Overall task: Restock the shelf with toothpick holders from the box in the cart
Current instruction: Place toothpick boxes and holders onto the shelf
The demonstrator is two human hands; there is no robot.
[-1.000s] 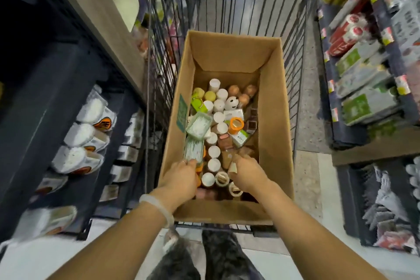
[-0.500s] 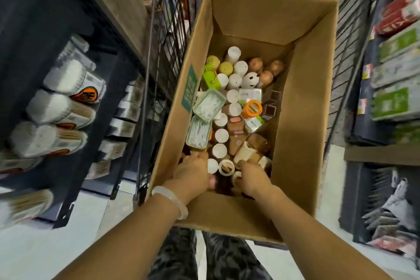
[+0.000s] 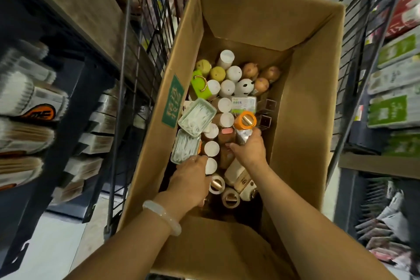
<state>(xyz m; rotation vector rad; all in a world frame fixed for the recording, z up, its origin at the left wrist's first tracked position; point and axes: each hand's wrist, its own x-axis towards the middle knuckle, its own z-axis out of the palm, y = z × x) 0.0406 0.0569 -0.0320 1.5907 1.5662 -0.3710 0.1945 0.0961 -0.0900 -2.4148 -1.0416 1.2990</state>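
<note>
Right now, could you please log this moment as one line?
stage: picking | left hand: in box, grip unclear | right hand: holding orange-capped holder

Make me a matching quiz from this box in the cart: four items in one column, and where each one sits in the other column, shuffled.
Items
1. orange-capped holder
2. lime green holder with gold ring
3. panda-faced holder
4. flat tray of picks

Places
A. against the box's left wall, mid-length
B. at the right hand's fingertips
C. far left of the pile, beside two yellow tops
D. far end, left of the brown holders

Pairs: 1-B, 2-C, 3-D, 4-A
</note>
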